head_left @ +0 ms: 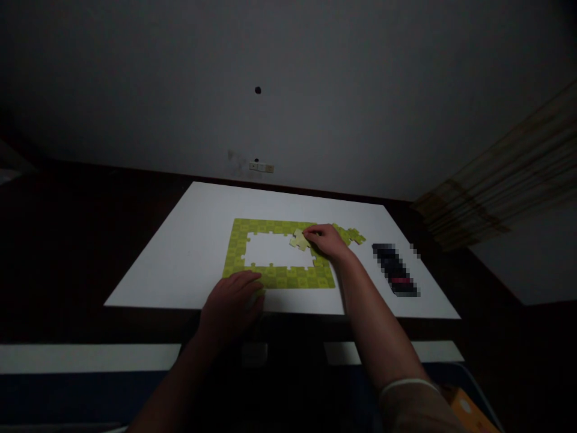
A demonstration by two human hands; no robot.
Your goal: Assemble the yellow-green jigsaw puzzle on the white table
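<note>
A green jigsaw frame (238, 246) lies on a white board (180, 252), its middle showing the bare white board. My right hand (328, 242) reaches over the frame's upper right part and pinches a loose pale green puzzle piece (299, 239) at the inner edge. My left hand (233, 304) rests with curled fingers on the frame's lower left corner, pressing on it. A small cluster of loose green pieces (352, 234) lies just right of the frame.
A dark, blurred-out oblong object (395, 269) lies on the board's right side. The board sits on a dark table against a grey wall (288, 90). An orange object (464, 409) shows at the lower right. A bamboo blind (505, 186) hangs at right.
</note>
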